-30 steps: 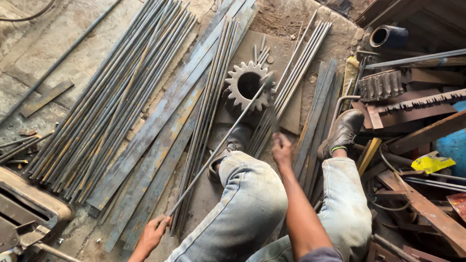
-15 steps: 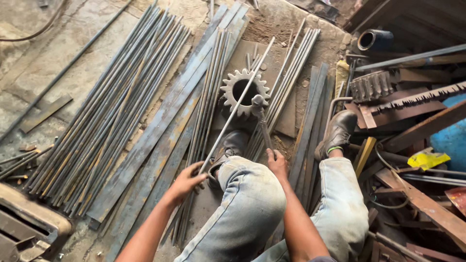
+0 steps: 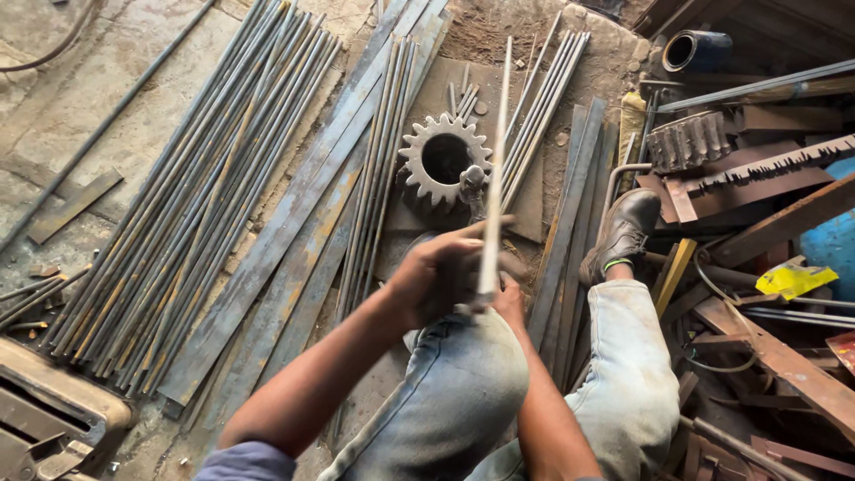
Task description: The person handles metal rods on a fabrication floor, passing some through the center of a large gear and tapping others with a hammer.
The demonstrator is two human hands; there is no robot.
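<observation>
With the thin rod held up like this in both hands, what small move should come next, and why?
Probably lower the thin metal rod a little toward the gear wheel. The left hand grips its lower part, the right hand sits just beneath, and its far end stands free above the gear, over loose rods on the floor.

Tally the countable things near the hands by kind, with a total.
Hands on the rod: 2, left hand and right hand
Thin steel rod: 1
Toothed gear wheel: 1
Boot: 1
Yellow scrap: 1
Total: 6
</observation>
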